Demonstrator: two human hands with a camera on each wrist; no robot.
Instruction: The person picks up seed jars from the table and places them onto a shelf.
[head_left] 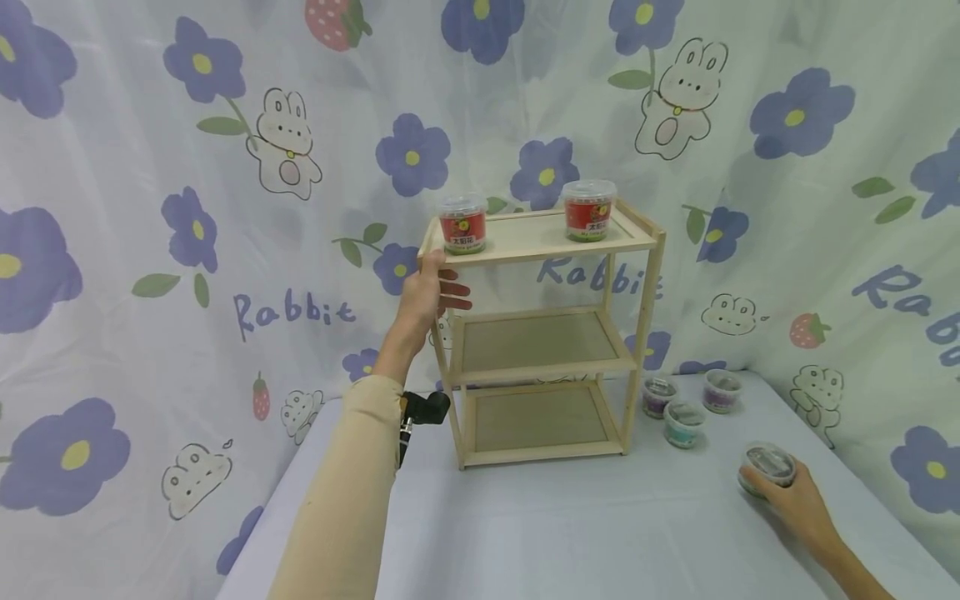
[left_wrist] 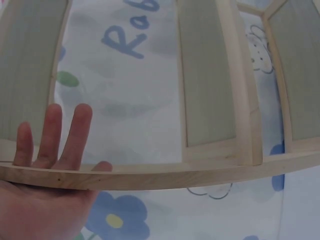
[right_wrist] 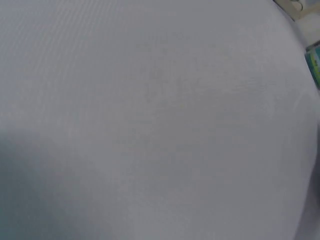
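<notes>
My left hand rests against the upper left post of a three-tier wooden shelf rack. In the left wrist view its fingers stretch past the post, with the palm partly hidden behind it. Two clear-lidded plastic tubs with red labels stand on the top tier: one tub near the left end, the other tub near the right. At the right of the table, my right hand grips a plastic tub with a clear lid. The right wrist view shows mostly tablecloth.
Right of the rack stand a teal-labelled tub and two purple-labelled tubs, one close to the rack's post and one farther right. A patterned curtain hangs behind the white-covered table.
</notes>
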